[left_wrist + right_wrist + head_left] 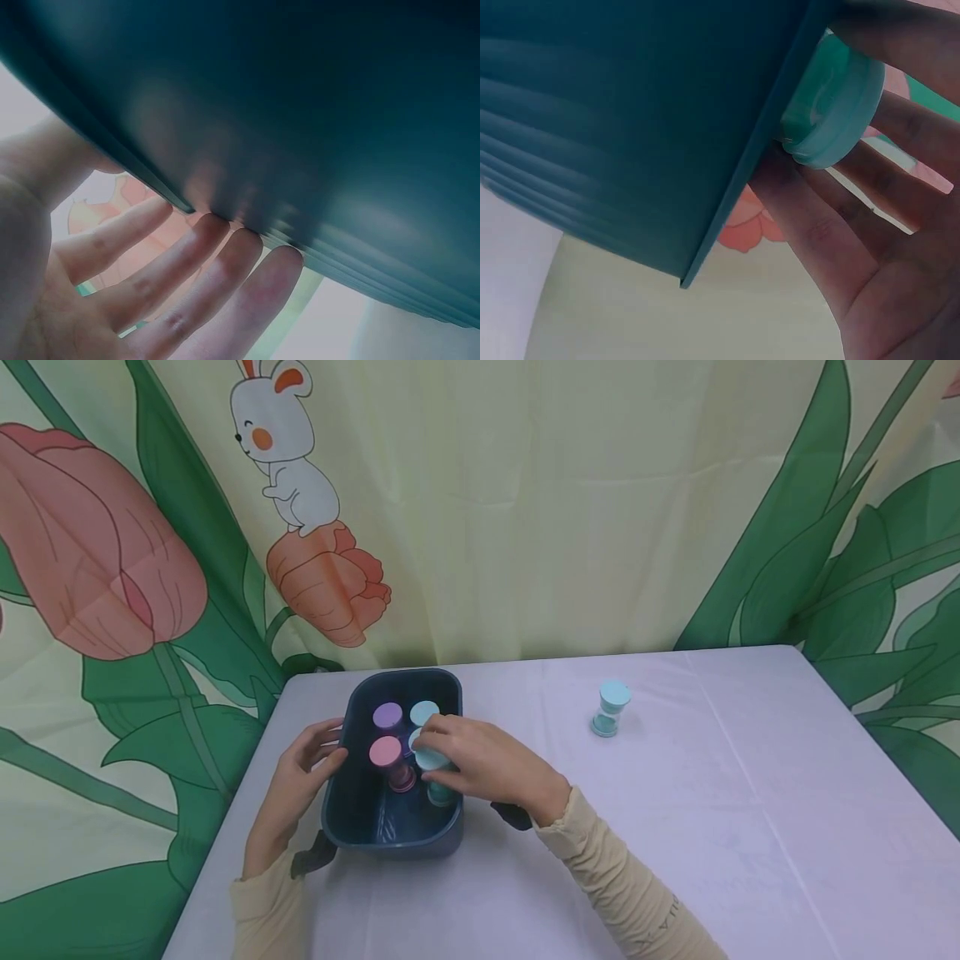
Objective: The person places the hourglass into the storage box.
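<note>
A dark blue bin [352, 822] stands on the table's left part. My left hand [294, 785] is at its left side, fingers nearly straight, fingertips against the outer wall [247, 150] in the left wrist view. Over the bin's right side, my right hand [491, 764] pinches a teal hourglass [438, 793] by its top; its round cap [844, 112] shows between the fingers in the right wrist view. Inside the bin stand a pink hourglass [386, 752], a purple one [387, 716] and a light-blue one [424, 712]. Another light-blue cap is partly hidden by my right fingers.
A second teal hourglass [611, 706] stands upright on the white-covered table [675, 827], right of the bin. Behind the table hangs a curtain [525, 527] printed with a rabbit, a carrot and tulips.
</note>
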{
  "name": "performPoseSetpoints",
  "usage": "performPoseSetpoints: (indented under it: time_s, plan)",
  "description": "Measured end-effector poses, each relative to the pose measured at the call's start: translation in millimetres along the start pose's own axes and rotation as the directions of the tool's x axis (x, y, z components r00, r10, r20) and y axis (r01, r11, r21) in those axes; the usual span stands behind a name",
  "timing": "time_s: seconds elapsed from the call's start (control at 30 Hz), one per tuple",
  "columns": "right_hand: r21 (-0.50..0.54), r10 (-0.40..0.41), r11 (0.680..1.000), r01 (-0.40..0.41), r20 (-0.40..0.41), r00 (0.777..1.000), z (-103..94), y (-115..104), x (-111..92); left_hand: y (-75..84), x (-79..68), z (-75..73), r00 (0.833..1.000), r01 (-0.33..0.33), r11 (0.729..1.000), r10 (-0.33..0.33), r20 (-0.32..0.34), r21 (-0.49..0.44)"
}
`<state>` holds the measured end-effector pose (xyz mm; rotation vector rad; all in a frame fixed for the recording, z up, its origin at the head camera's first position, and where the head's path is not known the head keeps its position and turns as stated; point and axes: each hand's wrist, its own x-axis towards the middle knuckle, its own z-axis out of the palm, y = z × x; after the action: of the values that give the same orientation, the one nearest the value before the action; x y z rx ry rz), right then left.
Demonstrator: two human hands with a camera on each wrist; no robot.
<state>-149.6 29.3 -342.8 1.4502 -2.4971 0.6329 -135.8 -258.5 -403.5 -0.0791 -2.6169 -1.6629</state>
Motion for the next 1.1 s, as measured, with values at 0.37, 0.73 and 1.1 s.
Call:
performPoseSetpoints:
  time_s: [0.37, 0.73, 1.1]
  plan:
    - [-0.028, 0.035, 0.999, -0.033, 0.081, 0.996, 8.7, -2, 4, 0.1, 0.4, 0.0, 1.000, 0.003, 1.000, -0.003, -0.005, 0.003]
    - [-0.060, 0.046, 0.998, -0.038, 0.138, 0.989, 16.6, -4, 10, 0.7, 0.7, -0.7, 1.000, 0.012, 1.000, -0.012, -0.002, 0.003]
    - [-0.063, 0.056, 0.997, -0.044, 0.197, 0.979, 20.4, -6, 16, 0.6, 0.4, 0.3, 1.000, 0.006, 1.000, -0.006, -0.007, 0.005]
